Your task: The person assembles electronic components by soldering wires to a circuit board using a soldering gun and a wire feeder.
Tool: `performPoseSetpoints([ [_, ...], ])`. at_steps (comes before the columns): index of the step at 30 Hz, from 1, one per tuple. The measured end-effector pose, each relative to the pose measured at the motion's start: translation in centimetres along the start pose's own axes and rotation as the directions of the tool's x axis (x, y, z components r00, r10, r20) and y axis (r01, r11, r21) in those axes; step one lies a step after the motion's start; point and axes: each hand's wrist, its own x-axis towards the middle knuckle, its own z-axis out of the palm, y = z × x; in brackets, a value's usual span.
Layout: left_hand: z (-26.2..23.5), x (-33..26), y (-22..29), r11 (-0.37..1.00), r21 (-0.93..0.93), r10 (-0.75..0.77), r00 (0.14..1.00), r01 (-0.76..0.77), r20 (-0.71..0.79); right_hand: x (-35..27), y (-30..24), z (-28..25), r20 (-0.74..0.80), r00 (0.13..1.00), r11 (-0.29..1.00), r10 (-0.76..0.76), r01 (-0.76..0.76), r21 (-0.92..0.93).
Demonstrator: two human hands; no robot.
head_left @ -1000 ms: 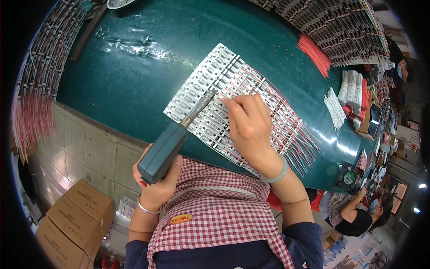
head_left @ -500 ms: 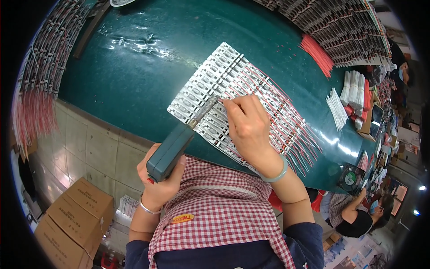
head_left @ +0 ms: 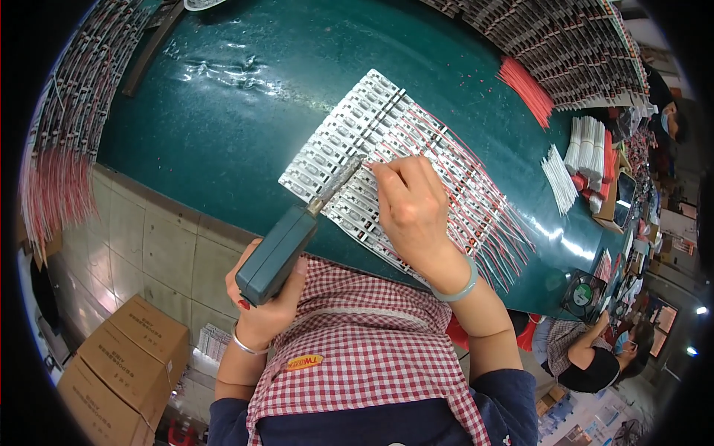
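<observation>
One white strip panel [head_left: 357, 160] with red wires lies on the green tabletop [head_left: 223, 111]. The left hand [head_left: 268, 308] grips one teal soldering iron [head_left: 286, 245], tip on the panel. The right hand [head_left: 413, 208], fingers curled, pinches a wire there.

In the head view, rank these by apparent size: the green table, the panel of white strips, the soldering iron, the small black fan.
1. green table
2. panel of white strips
3. soldering iron, though nearness to the camera enlarges it
4. small black fan
</observation>
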Motion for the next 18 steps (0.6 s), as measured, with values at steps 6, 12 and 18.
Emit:
performPoseSetpoints([
  [6, 0.01, -0.22, -0.42, 1.000, -0.021, 0.016, 1.000, -0.016, -0.002, 0.13, -0.32, -0.29, 0.017, 0.999, 0.999, 0.040, -0.040, -0.010],
  [12, 0.55, 0.09, -0.51, 0.997, -0.063, 0.038, 0.999, -0.038, -0.004, 0.04, -0.27, -0.25, 0.015, 0.999, 0.999, 0.036, -0.036, -0.007],
  [18, 0.48, 0.43, -0.23, 0.998, 0.009, 0.064, 0.997, -0.064, 0.042, 0.07, -0.40, -0.29, 0.020, 0.998, 0.998, 0.051, -0.051, -0.025],
])
